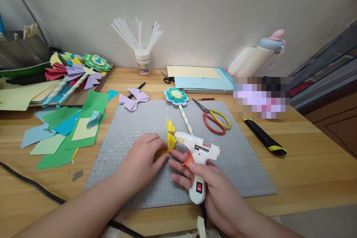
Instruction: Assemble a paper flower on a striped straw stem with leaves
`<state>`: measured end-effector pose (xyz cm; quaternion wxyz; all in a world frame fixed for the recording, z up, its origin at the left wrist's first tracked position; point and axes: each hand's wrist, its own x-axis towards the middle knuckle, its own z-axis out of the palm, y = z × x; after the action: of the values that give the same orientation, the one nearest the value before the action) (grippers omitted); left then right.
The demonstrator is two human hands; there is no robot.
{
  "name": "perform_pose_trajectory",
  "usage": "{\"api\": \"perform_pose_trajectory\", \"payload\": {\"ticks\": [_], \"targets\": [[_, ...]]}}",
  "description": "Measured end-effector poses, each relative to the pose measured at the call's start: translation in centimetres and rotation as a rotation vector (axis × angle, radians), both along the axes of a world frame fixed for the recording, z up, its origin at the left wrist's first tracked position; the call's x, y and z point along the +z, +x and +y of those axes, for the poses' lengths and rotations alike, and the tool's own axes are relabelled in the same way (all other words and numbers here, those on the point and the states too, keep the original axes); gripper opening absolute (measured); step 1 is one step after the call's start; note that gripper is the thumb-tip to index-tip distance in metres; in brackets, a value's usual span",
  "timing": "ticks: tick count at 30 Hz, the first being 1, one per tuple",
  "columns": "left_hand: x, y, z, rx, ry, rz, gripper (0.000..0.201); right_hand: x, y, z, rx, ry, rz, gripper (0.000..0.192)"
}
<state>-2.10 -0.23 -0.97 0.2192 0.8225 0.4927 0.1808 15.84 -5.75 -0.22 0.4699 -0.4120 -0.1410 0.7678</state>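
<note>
My left hand (146, 156) is closed on a pleated yellow paper fan (171, 134), pinching it near its gathered end over the grey cutting mat (237, 171). In my right hand (212, 184) lies a white hot glue gun (199, 148) with an orange trigger, its metal tip pointing left at the fan. Whether the tip touches the paper I cannot tell. Just behind the gun is a paper flower (176, 97) in blue, green and cream on a striped stick (185, 119). To its right rest scissors (213, 117) with red and yellow handles. A folded lilac paper piece (134, 99) sits at the mat's far left corner.
Green and blue paper scraps (83, 126) spread over the table's left side, near finished paper flowers (80, 68). At the back stand a paper cup (142, 61) of white sticks and a paper stack (203, 81). A black cable (33, 184) crosses the front left.
</note>
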Motion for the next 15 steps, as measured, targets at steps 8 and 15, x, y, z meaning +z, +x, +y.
{"api": "perform_pose_trajectory", "payload": {"ticks": [8, 15], "targets": [[0.17, -0.13, 0.21, -0.02, 0.033, 0.027, 0.013, 0.31, -0.3, -0.09, -0.042, -0.048, 0.012, 0.034], [0.26, -0.18, 0.22, -0.026, 0.041, 0.032, 0.01, 0.05, -0.56, -0.1, -0.029, -0.068, 0.065, 0.031]]}}
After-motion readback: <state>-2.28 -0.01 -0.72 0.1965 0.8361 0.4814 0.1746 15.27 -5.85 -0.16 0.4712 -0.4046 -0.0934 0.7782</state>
